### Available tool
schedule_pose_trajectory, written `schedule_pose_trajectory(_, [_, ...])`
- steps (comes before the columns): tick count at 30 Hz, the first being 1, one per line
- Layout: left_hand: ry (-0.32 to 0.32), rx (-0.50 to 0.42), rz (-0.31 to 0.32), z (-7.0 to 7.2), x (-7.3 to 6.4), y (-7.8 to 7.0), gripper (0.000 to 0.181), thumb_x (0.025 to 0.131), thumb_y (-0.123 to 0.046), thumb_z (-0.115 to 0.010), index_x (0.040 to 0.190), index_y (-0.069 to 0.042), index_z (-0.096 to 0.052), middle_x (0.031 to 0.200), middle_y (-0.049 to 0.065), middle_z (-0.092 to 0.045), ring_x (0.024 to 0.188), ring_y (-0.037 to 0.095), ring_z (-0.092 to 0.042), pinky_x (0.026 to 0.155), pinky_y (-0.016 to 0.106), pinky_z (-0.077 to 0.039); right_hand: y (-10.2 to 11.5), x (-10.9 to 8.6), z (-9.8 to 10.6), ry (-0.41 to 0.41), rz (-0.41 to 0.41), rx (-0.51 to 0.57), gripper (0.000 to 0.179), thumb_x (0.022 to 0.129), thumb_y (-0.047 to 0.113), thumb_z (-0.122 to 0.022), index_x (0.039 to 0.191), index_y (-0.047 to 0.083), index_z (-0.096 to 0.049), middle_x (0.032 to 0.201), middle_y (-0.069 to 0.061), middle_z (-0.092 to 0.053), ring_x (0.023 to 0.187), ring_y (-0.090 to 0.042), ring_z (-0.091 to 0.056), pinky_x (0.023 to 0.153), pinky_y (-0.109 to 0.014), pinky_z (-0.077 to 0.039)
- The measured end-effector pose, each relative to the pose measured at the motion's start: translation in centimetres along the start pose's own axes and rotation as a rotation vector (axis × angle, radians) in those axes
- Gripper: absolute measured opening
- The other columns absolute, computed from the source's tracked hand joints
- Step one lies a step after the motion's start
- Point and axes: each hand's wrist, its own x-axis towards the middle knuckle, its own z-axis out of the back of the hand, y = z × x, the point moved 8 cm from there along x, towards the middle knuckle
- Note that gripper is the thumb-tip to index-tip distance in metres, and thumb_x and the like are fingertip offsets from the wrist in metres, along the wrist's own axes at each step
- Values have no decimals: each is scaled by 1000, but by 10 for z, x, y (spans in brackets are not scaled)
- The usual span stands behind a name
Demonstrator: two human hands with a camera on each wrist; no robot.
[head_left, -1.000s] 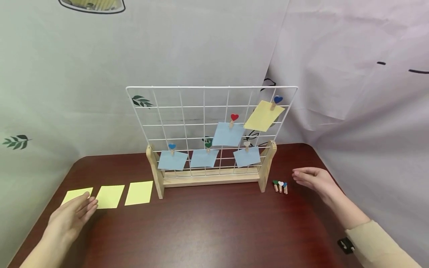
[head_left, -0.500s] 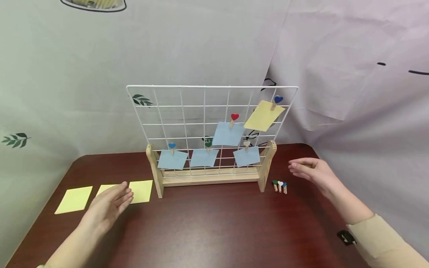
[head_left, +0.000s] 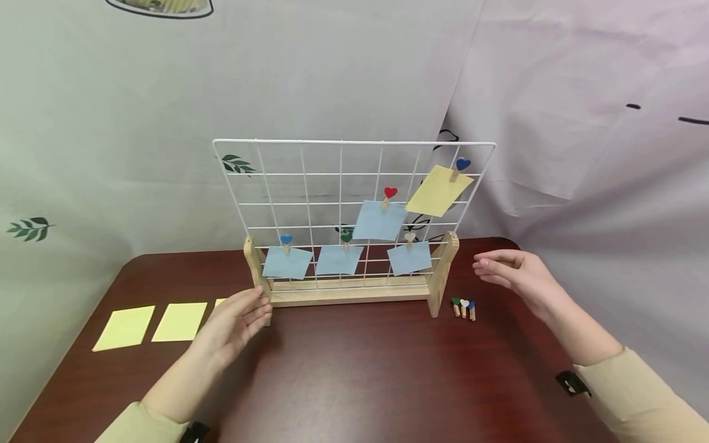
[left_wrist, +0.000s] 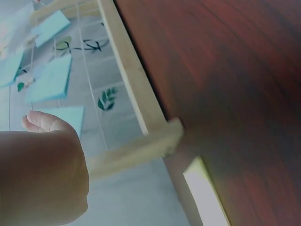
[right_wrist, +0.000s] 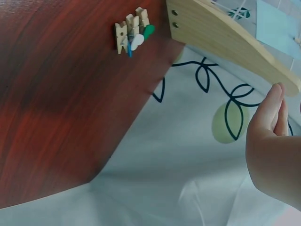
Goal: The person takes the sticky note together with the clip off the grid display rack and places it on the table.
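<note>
My left hand (head_left: 229,326) hovers over the table near the left foot of the wire grid rack (head_left: 354,143), its fingers loosely bent with nothing in them. It covers most of one yellow paper (head_left: 220,302); two more yellow papers, a middle sheet (head_left: 180,322) and an outer sheet (head_left: 124,328), lie farther left. My right hand (head_left: 520,280) hangs in the air at the right, fingers relaxed and holding nothing. Below and left of it lie three small wooden clothespins (head_left: 464,309) with green, white and blue hearts, seen also as clothespins (right_wrist: 131,32) in the right wrist view.
Heart clothespins hold several blue papers (head_left: 379,220) and one yellow paper (head_left: 439,192) on the grid. A wooden base (head_left: 349,295) supports the rack on the dark red table (head_left: 354,369). Printed cloth (head_left: 332,74) hangs behind.
My left hand has moved right, from over the outer yellow papers to beside the rack's left foot, uncovering two sheets. The right hand has risen slightly and shifted a little left.
</note>
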Motion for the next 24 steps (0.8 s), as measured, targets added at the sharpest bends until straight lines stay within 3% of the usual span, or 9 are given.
schedule_pose_trajectory(15, [201, -43, -10, -76, 8, -1, 26, 112, -12, -49, 95, -16, -69, 85, -5, -75, 84, 7, -74, 90, 21, -65, 23, 4, -10, -1, 35, 23, 25, 105, 1, -63, 104, 19, -81, 101, 5, -83, 92, -7, -79, 87, -20, -66])
schedule_pose_trajectory(24, [269, -108, -19, -116, 11, -1, 33, 112, -8, -47, 92, -14, -72, 87, -2, -78, 87, 10, -77, 92, 24, -66, 45, 11, -17, 8, 99, 110, 25, 104, -4, -62, 106, 12, -81, 101, 0, -83, 92, -11, -80, 88, -23, -67])
